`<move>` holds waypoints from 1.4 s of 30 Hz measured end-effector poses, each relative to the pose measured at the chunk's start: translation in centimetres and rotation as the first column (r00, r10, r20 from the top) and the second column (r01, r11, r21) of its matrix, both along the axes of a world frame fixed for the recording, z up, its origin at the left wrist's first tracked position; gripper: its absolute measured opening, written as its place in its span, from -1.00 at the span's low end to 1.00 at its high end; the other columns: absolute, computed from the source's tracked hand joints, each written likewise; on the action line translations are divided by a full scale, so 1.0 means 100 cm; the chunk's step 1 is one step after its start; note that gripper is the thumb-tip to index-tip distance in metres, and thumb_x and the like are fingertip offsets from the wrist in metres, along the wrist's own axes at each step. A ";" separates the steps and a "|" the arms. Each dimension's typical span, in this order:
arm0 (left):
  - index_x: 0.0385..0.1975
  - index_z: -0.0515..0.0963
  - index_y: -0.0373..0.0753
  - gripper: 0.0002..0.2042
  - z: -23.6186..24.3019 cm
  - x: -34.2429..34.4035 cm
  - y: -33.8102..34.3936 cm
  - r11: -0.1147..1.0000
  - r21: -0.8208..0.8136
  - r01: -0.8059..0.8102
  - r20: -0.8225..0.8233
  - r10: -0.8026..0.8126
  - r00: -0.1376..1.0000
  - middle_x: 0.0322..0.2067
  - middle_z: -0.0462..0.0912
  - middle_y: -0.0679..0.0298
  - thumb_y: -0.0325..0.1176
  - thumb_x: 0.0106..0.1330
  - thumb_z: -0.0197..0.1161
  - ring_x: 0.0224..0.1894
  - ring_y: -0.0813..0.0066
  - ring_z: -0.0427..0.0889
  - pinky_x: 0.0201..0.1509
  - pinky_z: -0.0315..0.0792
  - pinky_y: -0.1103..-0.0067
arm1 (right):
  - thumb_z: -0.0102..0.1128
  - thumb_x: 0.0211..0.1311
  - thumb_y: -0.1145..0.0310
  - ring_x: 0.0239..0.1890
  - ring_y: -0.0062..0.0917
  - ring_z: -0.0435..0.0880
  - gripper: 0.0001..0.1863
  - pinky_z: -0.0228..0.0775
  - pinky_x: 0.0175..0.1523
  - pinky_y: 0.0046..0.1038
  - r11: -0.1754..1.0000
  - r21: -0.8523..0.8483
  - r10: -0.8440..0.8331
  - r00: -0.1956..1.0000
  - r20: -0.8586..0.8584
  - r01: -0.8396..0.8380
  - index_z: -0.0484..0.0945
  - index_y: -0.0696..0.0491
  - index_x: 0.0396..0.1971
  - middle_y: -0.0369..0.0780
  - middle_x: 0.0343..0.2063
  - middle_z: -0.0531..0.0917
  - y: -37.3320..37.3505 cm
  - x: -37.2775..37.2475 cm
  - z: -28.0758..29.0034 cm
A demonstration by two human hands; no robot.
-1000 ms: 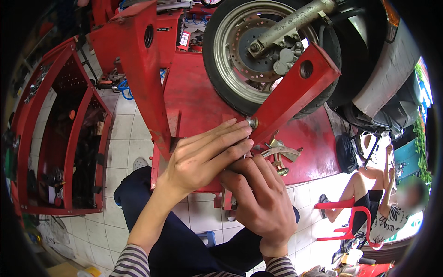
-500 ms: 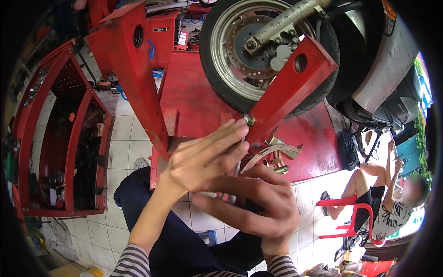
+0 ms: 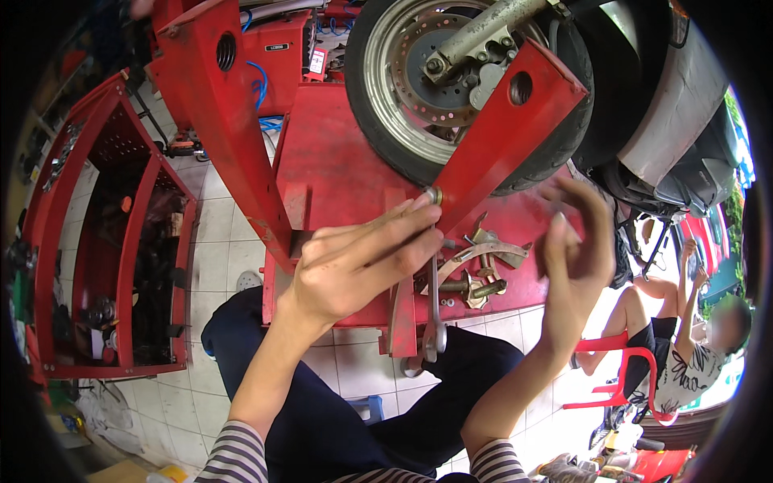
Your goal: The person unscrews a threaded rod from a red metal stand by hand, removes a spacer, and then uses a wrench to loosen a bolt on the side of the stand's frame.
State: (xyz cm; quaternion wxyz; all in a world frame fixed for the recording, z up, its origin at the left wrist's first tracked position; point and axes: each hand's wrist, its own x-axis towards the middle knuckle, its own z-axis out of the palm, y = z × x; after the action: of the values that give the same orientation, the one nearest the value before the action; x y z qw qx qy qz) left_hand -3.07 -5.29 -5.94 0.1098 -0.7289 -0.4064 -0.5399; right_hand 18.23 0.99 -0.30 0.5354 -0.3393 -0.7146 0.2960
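My left hand point(image 3: 342, 270) reaches up to the right post, its fingers close together over the upper end of a combination wrench point(image 3: 436, 310). That upper end is hidden behind my fingertips, beside a bolt head point(image 3: 435, 196) on the red post point(image 3: 503, 133). The wrench's shaft hangs down toward me, its lower end past the edge of the red platform point(image 3: 322, 153). Off to the right, my right hand point(image 3: 578, 241) is raised and empty, its fingers loosely curved and apart, slightly blurred. Between my hands lie a curved metal bracket point(image 3: 475, 253) and a threaded bolt point(image 3: 487, 290).
A motorcycle wheel point(image 3: 366, 105) stands behind the right post. Another red post point(image 3: 233, 137) rises at left, near a red shelf cart point(image 3: 129, 241). A person point(image 3: 684, 346) sits on a red plastic chair point(image 3: 616, 378) at right. A blue stool point(image 3: 373, 408) is below.
My right hand has left the wrench area and swung up and to the right, uncovering the wrench's lower end. My left hand stays at the bolt.
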 end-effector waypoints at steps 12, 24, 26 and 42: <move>-0.26 0.64 -0.40 -0.83 0.028 0.000 0.025 0.993 -0.117 0.011 0.366 0.033 0.930 -0.43 0.74 0.21 -0.57 0.15 0.35 -0.43 0.52 0.75 -0.37 0.57 0.67 | 0.24 0.32 0.35 -0.55 -0.56 0.46 -0.58 0.37 -0.30 -0.48 0.977 -0.052 0.214 0.956 0.202 -0.207 0.50 0.21 0.12 -0.18 -0.45 0.61 0.018 -0.037 -0.030; -0.24 0.61 -0.32 -0.76 0.020 -0.019 0.058 0.644 -0.466 0.607 0.837 0.097 0.539 -0.44 0.65 0.39 -0.24 0.35 0.34 -0.45 0.76 0.54 -0.45 0.38 0.71 | 0.31 0.27 0.34 -0.57 -0.57 0.41 -0.56 0.35 -0.29 -0.50 0.978 -0.059 0.209 0.963 0.171 -0.202 0.51 0.22 0.09 -0.21 -0.61 0.49 0.021 -0.037 -0.032; -0.23 0.62 -0.28 -0.78 0.008 -0.018 0.058 0.535 -0.403 0.742 0.913 0.173 0.371 -0.39 0.62 0.40 -0.23 0.38 0.29 -0.43 0.74 0.49 -0.46 0.28 0.73 | 0.31 0.27 0.35 -0.57 -0.56 0.40 -0.56 0.35 -0.29 -0.50 0.980 -0.045 0.199 0.962 0.185 -0.194 0.51 0.22 0.09 -0.21 -0.62 0.48 0.022 -0.037 -0.034; -0.10 0.44 -0.41 -0.80 -0.030 0.011 0.014 0.482 0.617 0.622 0.491 0.383 -0.783 -0.19 0.53 0.15 -0.40 0.45 0.18 -0.48 0.70 0.50 -0.64 0.42 0.85 | 0.31 0.24 0.41 -0.55 -0.61 0.44 -0.58 0.36 -0.28 -0.53 0.984 -0.051 0.178 0.974 0.144 -0.172 0.51 0.22 0.07 -0.25 -0.62 0.48 0.023 -0.040 -0.041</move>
State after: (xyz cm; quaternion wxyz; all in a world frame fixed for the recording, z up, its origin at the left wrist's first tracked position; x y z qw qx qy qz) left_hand -1.98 -3.88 -8.93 -0.7683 0.1519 -0.0102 -0.6217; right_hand 14.21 3.30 -4.36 0.4463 -0.3062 -0.7736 0.3297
